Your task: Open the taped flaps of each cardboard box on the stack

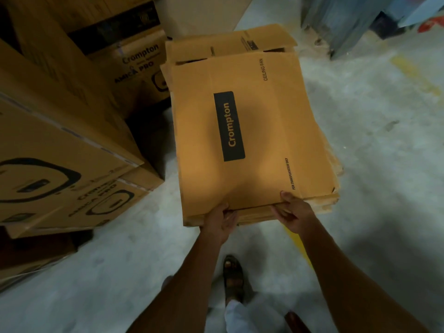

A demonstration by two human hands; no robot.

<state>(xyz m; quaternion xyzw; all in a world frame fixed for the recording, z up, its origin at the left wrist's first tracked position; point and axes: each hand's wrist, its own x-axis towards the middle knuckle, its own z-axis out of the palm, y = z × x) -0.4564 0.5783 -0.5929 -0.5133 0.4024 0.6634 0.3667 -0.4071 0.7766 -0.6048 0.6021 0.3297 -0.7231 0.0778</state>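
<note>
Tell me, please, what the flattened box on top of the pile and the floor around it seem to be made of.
Flattened box: corrugated cardboard, matte brown with a black printed label; the creased fold lines and layered, frayed edges show it. Floor: probably bare concrete, dull grey, mottled and stained; a thin coating cannot be ruled out.

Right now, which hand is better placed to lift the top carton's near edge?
Right, probably: the right hand pinches the top carton at its near edge, thumb on top; the left hand curls at the edge lower down.
</note>
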